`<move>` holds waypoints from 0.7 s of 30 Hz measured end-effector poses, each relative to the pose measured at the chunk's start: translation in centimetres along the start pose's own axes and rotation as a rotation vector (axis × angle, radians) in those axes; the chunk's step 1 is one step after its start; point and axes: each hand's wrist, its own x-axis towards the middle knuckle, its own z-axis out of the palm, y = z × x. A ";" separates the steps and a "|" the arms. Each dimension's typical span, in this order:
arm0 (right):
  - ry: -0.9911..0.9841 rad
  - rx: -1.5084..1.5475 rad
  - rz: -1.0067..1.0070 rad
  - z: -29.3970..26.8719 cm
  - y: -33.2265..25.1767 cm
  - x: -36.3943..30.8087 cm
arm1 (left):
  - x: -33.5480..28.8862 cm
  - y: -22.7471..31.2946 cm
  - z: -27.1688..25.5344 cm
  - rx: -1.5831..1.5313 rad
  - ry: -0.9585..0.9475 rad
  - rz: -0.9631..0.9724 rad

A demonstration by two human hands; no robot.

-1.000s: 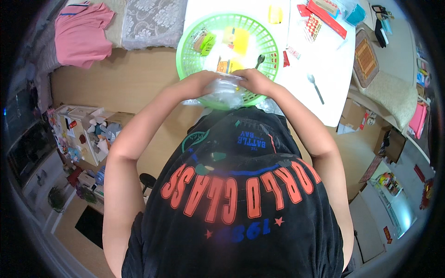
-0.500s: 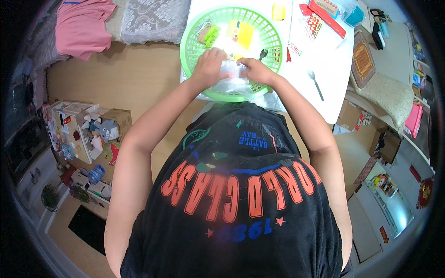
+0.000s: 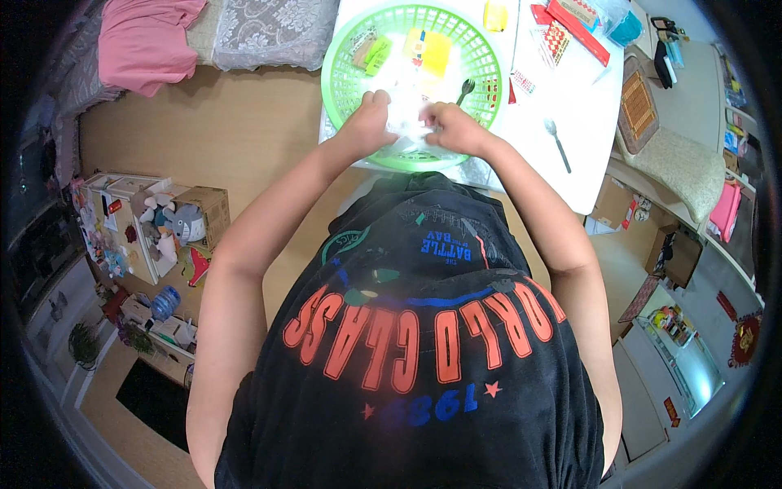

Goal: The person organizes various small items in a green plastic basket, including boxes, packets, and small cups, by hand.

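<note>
Both my hands are at the near side of a round light-green plastic basket (image 3: pixel 329 98) on the white table. My left hand (image 3: pixel 368 128) is curled at the left, its thumb toward the middle. Facing it, my right hand (image 3: pixel 454 130) has its fingers bent in. Clear plastic wrapping (image 3: pixel 412 145) lies bunched between them, and both hands appear to pinch it; the fingertips are partly hidden. Farther in lie a yellow packet (image 3: pixel 437 55), a green packet (image 3: pixel 377 55) and, by the right wall, a dark fork (image 3: pixel 467 90).
Right of the basket, a dark-handled spoon (image 3: pixel 559 148) lies on the white table (image 3: pixel 529 175). Red packaging (image 3: pixel 580 33) and a yellow item (image 3: pixel 495 15) are at the back. A covered chair (image 3: pixel 684 171) stands at the right, a lace-covered seat (image 3: pixel 273 33) at the far left.
My hands have drawn apart a little, the right one moving right. The plastic between them looks lower and flatter. The whole basket appears slightly higher and farther right in view.
</note>
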 end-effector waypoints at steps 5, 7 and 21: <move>0.025 -0.084 -0.023 1.1 0.4 -0.2 | 1.5 0.9 0.1 0.004 -0.006 -0.212; 0.111 -0.017 -0.073 0.6 -0.6 -0.7 | 1.7 0.9 -0.6 -0.058 0.015 -0.232; 0.183 0.886 0.049 -4.7 -5.9 -3.6 | -0.1 6.1 -4.1 -0.867 -0.008 -0.156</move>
